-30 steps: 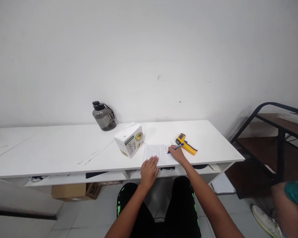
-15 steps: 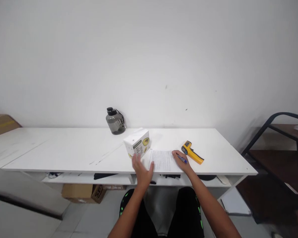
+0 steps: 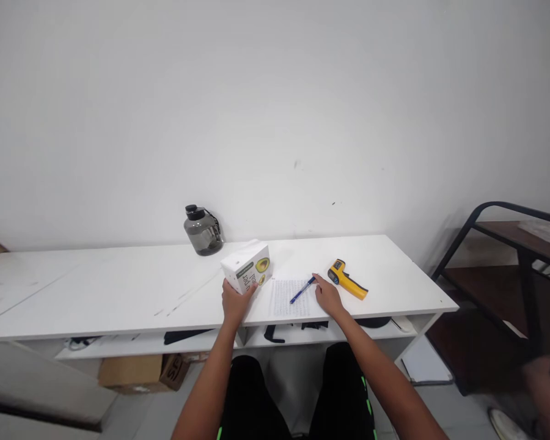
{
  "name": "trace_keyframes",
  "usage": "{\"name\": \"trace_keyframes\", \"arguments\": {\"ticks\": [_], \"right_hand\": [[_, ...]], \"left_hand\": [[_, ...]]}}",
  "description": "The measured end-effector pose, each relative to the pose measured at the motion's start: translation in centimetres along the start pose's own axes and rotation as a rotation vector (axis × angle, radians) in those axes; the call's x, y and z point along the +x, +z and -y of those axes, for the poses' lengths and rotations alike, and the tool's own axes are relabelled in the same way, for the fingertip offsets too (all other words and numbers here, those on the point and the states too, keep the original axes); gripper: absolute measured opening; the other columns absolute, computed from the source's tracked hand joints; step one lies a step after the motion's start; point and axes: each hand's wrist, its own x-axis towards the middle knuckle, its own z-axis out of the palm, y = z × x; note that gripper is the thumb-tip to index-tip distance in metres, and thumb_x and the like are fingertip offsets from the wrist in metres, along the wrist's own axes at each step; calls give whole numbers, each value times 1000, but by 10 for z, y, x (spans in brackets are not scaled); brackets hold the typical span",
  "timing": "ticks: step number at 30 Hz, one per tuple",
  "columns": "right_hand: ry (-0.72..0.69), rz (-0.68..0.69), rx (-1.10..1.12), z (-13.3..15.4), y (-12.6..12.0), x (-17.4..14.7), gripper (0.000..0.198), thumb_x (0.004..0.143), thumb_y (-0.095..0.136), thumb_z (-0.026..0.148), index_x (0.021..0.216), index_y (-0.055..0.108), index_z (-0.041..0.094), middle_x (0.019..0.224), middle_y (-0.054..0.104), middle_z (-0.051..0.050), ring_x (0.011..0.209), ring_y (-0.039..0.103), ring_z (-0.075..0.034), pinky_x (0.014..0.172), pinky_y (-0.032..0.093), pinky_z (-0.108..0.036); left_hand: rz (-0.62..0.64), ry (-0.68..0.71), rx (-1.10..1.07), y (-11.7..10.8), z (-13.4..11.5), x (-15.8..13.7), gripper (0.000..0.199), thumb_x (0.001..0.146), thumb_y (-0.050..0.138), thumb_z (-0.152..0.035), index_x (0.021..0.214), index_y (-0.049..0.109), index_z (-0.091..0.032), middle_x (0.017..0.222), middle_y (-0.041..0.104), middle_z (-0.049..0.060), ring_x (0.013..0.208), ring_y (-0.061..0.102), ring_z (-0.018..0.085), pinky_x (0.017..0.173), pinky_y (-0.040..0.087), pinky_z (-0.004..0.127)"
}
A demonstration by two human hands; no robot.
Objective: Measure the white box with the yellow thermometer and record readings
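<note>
My left hand (image 3: 236, 300) is wrapped round the lower front of a white box (image 3: 236, 261) with avocado pictures and printed lettering, which stands on the desk. The fingertips of my right hand (image 3: 329, 296) are closed at the upper end of a blue pen (image 3: 301, 291), which slants across a handwritten sheet of paper (image 3: 282, 299). That sheet lies flat between the box and my right hand. Just right of this hand is a yellow and black infrared thermometer gun (image 3: 348, 281), lying on its side.
A grey translucent jug (image 3: 203, 233) with a black lid stands near the wall on the white desk (image 3: 114, 287). Dark items lie on the shelf below. A cardboard box (image 3: 135, 374) is on the floor. At right are a black-framed rack (image 3: 467, 235) and part of another person's shoe (image 3: 506, 424).
My left hand has closed round the box. The pen has swung from pointing right, over my right hand, to slanting down-left across the paper. The view has shifted slightly.
</note>
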Motion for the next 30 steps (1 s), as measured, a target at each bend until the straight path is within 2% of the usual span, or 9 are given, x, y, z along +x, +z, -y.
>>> {"name": "trace_keyframes", "arguments": {"ticks": [3, 6, 9, 13, 15, 18, 21, 26, 30], "right_hand": [[-19, 35, 29, 3, -4, -3, 49, 88, 38, 17, 136, 47, 24, 111, 68, -2, 98, 63, -18, 87, 49, -31], [-98, -46, 3, 6, -7, -6, 44, 91, 34, 22, 132, 51, 24, 111, 67, -4, 99, 61, -18, 87, 48, -31], [-203, -145, -155, 10, -8, -9, 42, 91, 32, 20, 124, 58, 17, 109, 65, -10, 101, 58, -22, 88, 43, -35], [-248, -124, -321, 17, -8, -11, 39, 91, 34, 19, 122, 58, 15, 106, 64, -13, 99, 54, -24, 88, 36, -38], [-207, -187, -347, 19, -9, -11, 38, 92, 34, 21, 121, 58, 16, 111, 62, -13, 105, 51, -24, 94, 31, -41], [-61, -335, -402, 21, -10, -12, 36, 92, 35, 23, 118, 59, 17, 118, 59, -13, 116, 44, -28, 103, 19, -50], [59, -377, -449, 20, -8, -10, 36, 90, 37, 24, 117, 60, 18, 127, 53, -15, 125, 34, -33, 104, 9, -59], [214, -396, -437, 10, -3, -3, 42, 87, 38, 29, 122, 56, 14, 136, 44, -20, 130, 28, -37, 102, 11, -63], [213, -404, -460, 6, -1, -1, 46, 86, 39, 30, 128, 50, 11, 138, 42, -22, 129, 30, -37, 102, 13, -61]], "left_hand": [[41, -19, 16, 1, 2, 1, 97, 59, 73, -59, 134, 25, -20, 120, 57, 14, 105, 59, 30, 80, 50, 41], [41, -8, 15, 1, 3, 1, 95, 61, 72, -58, 134, 24, -20, 124, 55, 14, 106, 59, 30, 81, 50, 41], [37, 8, 5, 0, 3, 0, 92, 62, 72, -58, 132, 26, -21, 124, 55, 15, 105, 59, 30, 78, 50, 40], [42, 19, -12, -2, 1, -2, 89, 63, 71, -58, 131, 27, -21, 123, 56, 14, 104, 60, 30, 76, 50, 39], [39, 20, -13, -3, 1, -3, 88, 63, 70, -59, 131, 27, -22, 123, 56, 13, 104, 59, 30, 76, 50, 39], [33, 36, -14, -3, 0, -4, 86, 64, 71, -57, 130, 28, -22, 122, 57, 12, 104, 60, 29, 77, 50, 39], [36, 50, -22, -3, 1, -5, 82, 65, 71, -55, 128, 31, -22, 122, 57, 12, 105, 59, 29, 78, 50, 38], [31, 58, -40, -4, 2, -6, 81, 65, 71, -54, 128, 31, -22, 123, 56, 11, 107, 58, 30, 79, 50, 39], [33, 69, -54, -5, 2, -7, 79, 65, 71, -53, 127, 33, -24, 121, 57, 10, 106, 59, 29, 77, 50, 38]]}}
